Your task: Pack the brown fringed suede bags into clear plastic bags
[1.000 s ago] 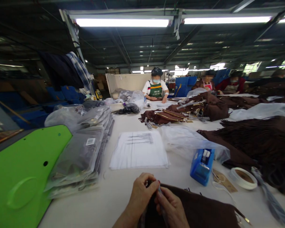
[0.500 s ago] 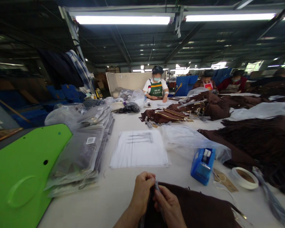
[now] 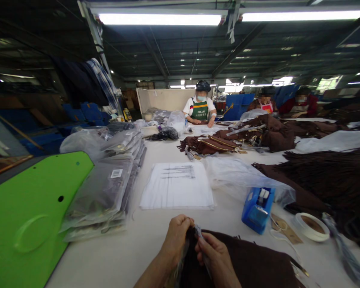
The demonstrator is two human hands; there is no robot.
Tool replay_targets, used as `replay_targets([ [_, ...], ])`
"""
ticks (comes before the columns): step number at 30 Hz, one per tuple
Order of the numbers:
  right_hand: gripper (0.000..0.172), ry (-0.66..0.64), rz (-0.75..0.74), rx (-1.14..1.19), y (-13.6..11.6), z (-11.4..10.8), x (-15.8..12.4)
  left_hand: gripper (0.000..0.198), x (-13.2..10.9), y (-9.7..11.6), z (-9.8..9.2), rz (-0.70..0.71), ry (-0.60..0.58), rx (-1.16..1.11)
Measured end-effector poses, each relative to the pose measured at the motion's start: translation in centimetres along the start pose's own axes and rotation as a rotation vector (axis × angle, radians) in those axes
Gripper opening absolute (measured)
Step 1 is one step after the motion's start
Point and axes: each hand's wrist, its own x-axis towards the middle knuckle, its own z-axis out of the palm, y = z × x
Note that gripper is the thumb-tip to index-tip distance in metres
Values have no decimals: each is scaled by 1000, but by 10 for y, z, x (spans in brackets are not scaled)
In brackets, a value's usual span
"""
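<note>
My left hand [image 3: 176, 235] is closed in a pinch near the table's front edge; what lies between its fingertips is too small to make out. Beside it, my right hand [image 3: 214, 253] grips a narrow greyish see-through plastic strip [image 3: 198, 231], whose upper end sticks out past the fingers toward the left fingertips. The strip's lower part is mostly hidden by the right hand. Dark brown cloth [image 3: 252, 260] with a gold-coloured zip end at its right corner lies under and beside both hands.
Bagged grey goods [image 3: 108, 192] are stacked left, beside a green panel [image 3: 36, 216]. Ahead lie white printed bags [image 3: 177, 192]. A blue tape dispenser [image 3: 258, 210], tape roll [image 3: 312, 227] and fringed brown cloth [image 3: 327, 180] are right. A co-worker [image 3: 200, 110] stands across the table.
The left fingertips have shifted slightly left, widening the gap to the plastic strip's upper end. My right hand keeps its grip on the strip. The view has tilted a little.
</note>
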Motion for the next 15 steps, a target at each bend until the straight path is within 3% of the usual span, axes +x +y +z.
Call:
replay_targets([
  [5,35,-39,181,262,-12,-9,4,33,-7,0,-20,76,26,115],
  [10,32,-45,248,322,-11,-13,10,40,-17,-16,-38,26,27,228],
  [15,34,-25,275,330,-10,-11,14,46,-25,-34,-39,9,29,451],
])
